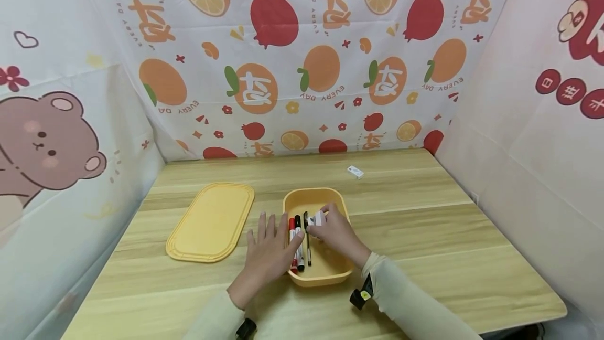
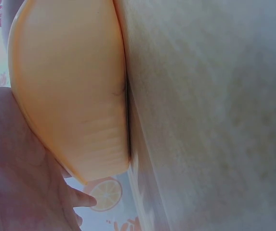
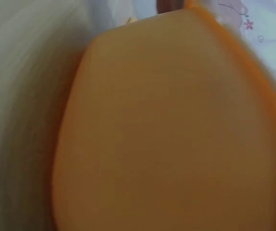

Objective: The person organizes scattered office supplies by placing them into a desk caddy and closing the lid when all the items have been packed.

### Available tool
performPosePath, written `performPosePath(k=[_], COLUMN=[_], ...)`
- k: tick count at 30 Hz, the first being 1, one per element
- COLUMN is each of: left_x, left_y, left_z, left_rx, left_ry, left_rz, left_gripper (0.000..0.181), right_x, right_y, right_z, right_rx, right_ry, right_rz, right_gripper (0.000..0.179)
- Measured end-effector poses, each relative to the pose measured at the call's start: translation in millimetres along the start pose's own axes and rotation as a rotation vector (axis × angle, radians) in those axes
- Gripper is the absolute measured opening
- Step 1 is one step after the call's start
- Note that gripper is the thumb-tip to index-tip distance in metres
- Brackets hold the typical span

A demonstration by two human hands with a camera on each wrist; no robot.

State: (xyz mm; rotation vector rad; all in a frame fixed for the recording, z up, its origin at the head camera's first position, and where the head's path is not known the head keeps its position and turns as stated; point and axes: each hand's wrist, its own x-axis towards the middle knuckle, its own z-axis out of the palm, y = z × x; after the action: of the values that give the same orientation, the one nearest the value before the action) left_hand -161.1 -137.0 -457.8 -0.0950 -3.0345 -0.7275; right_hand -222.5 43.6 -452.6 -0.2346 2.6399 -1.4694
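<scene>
In the head view a yellow plastic box (image 1: 330,278) stands on the table. Along its left side lie a red marker (image 1: 292,223), a black marker (image 1: 298,222) and a slim black pen (image 1: 309,253). My left hand (image 1: 270,256) reaches over the box's left rim, fingers straight and spread, thumb over the markers. Inside the box, my right hand (image 1: 337,230) pinches a small white block (image 1: 319,218) just right of the pen. Both wrist views show mostly the outer wall of the box (image 2: 75,86), and part of the left palm (image 2: 17,159) appears in the left one.
A flat yellow lid (image 1: 211,222) lies on the table left of the box. Toward the back right is a small white block with printing (image 1: 355,172). Fruit-printed cloth (image 1: 302,93) hangs behind the wooden table (image 1: 424,235), with more printed cloth on both sides.
</scene>
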Motion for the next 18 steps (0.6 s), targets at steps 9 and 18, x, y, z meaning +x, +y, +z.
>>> performPosePath(k=[9, 18], left_x=[1.7, -0.2], left_y=[1.4, 0.0], left_z=[1.0, -0.9], left_rx=[-0.009, 0.004], left_ry=[0.000, -0.015], left_rz=[0.001, 0.005], left_gripper=[0.079, 0.094], right_x=[4.4, 4.7], right_y=[1, 4], right_z=[6, 11], right_rx=[-0.216, -0.335], right_ry=[0.037, -0.008], right_rz=[0.004, 0.026], right_gripper=[0.060, 0.068])
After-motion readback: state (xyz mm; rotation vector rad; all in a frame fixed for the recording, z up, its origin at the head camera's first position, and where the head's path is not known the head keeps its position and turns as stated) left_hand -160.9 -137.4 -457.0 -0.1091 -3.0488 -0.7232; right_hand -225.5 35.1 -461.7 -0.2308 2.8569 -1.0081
